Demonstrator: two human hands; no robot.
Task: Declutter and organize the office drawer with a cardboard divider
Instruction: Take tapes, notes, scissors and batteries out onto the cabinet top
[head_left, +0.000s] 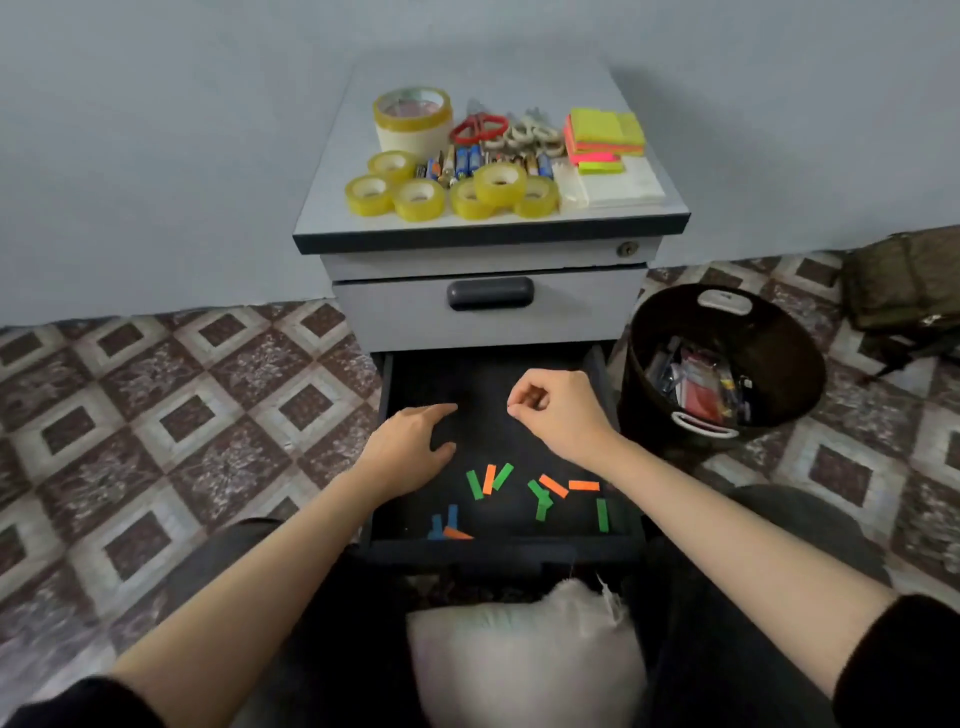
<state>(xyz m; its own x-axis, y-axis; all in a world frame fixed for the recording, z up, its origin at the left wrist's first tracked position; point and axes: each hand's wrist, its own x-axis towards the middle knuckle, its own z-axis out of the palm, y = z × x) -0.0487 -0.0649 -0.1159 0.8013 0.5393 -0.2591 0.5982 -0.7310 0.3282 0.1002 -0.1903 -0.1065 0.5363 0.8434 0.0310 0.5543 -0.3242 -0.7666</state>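
Observation:
The bottom drawer of a grey pedestal is pulled open, and its inside is black. Several green, orange and blue paper flags lie scattered on its front half. My left hand rests on the drawer floor at the left, its fingers stretched forward. My right hand hovers over the middle of the drawer with its fingers curled and thumb pressed to forefinger. Anything between them is too small to see. No cardboard divider is in view.
On the pedestal top stand several tape rolls, batteries, scissors and sticky-note pads. A black bin with discarded items sits on the floor to the right. A grey cushion lies by my knees.

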